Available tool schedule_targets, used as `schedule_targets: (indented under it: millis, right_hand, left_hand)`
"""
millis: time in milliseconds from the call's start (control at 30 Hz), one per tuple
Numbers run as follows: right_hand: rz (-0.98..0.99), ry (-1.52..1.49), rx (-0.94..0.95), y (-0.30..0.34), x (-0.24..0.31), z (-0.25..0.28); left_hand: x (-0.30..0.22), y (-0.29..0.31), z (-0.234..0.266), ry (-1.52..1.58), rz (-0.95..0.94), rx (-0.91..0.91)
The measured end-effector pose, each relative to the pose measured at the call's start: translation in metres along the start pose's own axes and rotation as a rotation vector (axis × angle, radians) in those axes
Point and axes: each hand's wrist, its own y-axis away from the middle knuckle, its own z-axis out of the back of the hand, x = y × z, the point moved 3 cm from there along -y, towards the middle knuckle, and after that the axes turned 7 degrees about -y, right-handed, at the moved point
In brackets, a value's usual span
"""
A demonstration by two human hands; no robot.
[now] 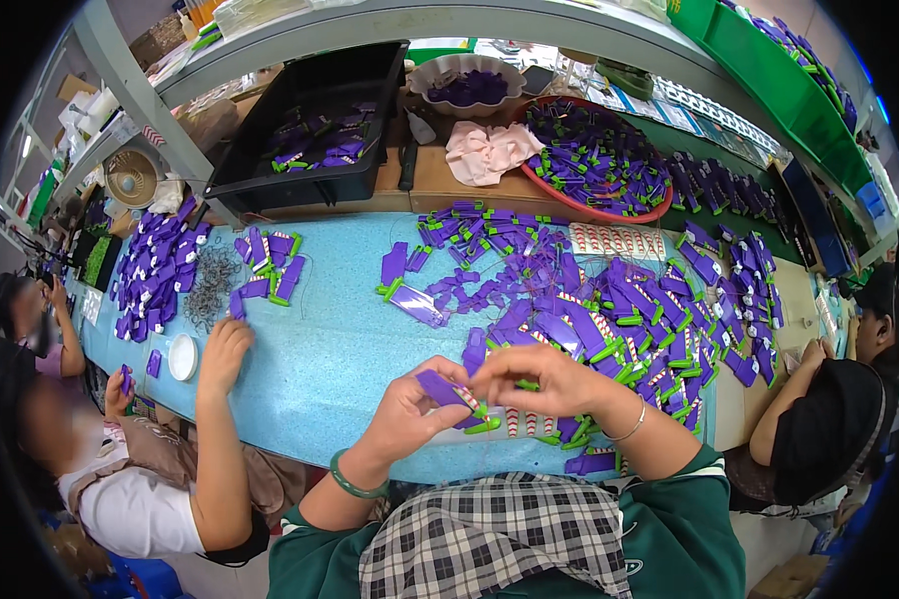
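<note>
Currently I look from afar, through the head camera, at a blue worktop. Behind its far edge, toward the left, stands a black tray with some purple and green parts inside. Along the same edge, more to the right, is a red basket, which is well filled with similar parts. On the right half of the worktop, a wide heap of purple parts with green ends reaches from the far edge almost to the near edge. Near the left end lies a smaller pile of purple pieces, and just beside it a tangle of thin grey rings. Between tray and basket I see a crumpled pink cloth.

The left hand is at the middle of the near edge, its thumb and fingers clamped on one purple part. The right hand is just to the right of it, with bent fingers whose tips come close to this part; I cannot tell whether they pinch something. Toward the left corner, a co-worker's hand is near a white round dish. Smallest, the held part carries a red-and-white striped strip and a bright green end.
</note>
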Motion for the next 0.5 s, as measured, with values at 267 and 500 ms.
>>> schedule_targets:
  millis: [267,500]
  right_hand:
    - [0.156,0.977,0.16,-0.053,0.006,0.038]
    - [0.088,1.406,0.044,-0.085,-0.053,0.09]
  left_hand:
    - [-0.002,-0.001,0.03,-0.244,0.068,-0.021]
    - [-0.003,-0.002,0.056,0.237,-0.131,-0.539]
